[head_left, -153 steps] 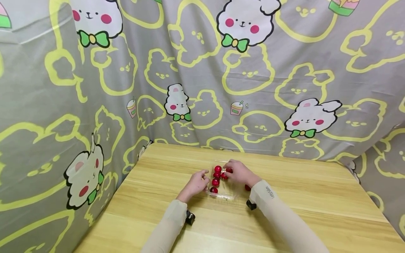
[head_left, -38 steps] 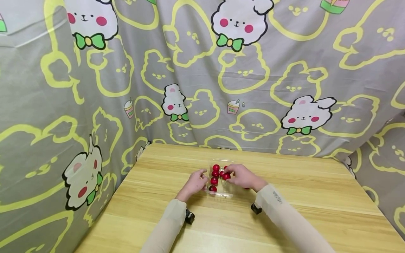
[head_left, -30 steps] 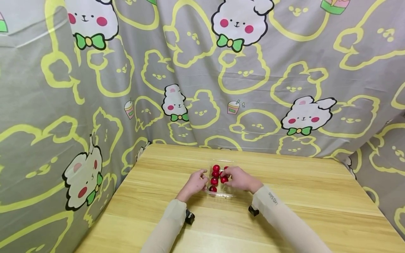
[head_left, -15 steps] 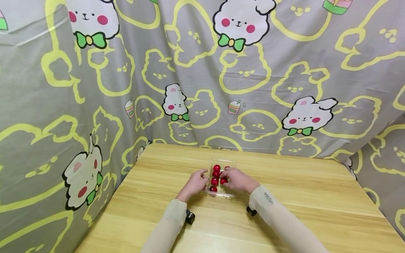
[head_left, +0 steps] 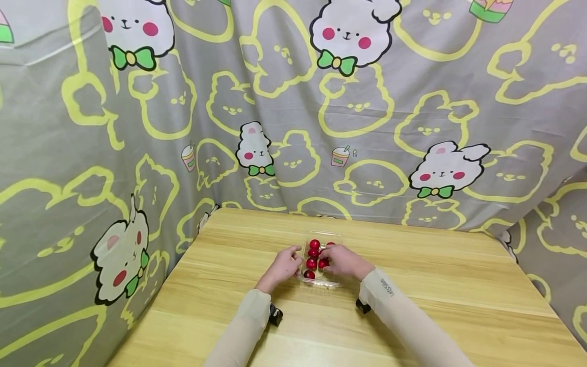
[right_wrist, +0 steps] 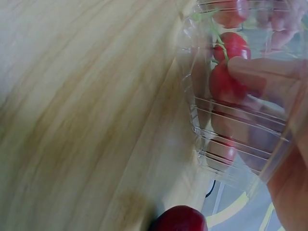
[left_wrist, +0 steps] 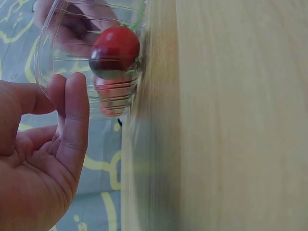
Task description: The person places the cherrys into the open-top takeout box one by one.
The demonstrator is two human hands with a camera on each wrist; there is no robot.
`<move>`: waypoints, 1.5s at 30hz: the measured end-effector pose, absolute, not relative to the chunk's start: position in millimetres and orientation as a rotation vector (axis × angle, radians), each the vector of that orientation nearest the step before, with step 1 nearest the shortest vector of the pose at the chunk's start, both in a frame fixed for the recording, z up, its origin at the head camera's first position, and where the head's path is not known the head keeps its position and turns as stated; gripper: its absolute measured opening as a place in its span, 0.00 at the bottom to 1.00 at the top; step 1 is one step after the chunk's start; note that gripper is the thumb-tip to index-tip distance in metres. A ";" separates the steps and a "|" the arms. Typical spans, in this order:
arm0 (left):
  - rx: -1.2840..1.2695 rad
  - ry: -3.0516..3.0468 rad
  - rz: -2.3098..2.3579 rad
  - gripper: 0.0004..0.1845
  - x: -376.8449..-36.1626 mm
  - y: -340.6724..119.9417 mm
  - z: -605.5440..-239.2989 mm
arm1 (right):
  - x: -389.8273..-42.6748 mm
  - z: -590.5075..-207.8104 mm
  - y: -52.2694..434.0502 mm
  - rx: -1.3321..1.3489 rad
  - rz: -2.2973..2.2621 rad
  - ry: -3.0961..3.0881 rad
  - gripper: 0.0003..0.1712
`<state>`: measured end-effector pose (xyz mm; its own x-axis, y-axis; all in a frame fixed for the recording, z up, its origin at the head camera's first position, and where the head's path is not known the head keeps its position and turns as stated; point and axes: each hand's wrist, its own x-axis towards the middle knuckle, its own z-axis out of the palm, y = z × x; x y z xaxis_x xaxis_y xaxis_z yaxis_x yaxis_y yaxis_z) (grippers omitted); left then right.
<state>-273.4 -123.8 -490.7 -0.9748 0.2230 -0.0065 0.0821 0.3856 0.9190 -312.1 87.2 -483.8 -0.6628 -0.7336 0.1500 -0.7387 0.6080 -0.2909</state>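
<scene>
Since a second ago the right hand [head_left: 341, 261] has drawn slightly toward the near edge of the table [head_left: 458, 295], its fingers [right_wrist: 262, 74] now pinching a red cherry [right_wrist: 222, 84] inside the clear plastic box [head_left: 331, 282]. That box sits near the middle of the table, toward its far edge, with more cherries in a row. Against the box's left wall rests the left hand [head_left: 285, 265], fingers relaxed and straight. One loose cherry [right_wrist: 179, 219] lies just outside the box.
</scene>
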 end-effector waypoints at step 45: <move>0.259 2.523 1.633 0.27 -272.7 -122.3 -491.3 | -310.1 -454.0 147.7 1.131 0.854 -2.694 0.14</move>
<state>-272.7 -122.3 -491.3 -0.9775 0.2107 -0.0117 0.0756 0.4011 0.9129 -310.1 147.7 -454.0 -0.7196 -0.6289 0.2943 -0.6836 0.5674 -0.4591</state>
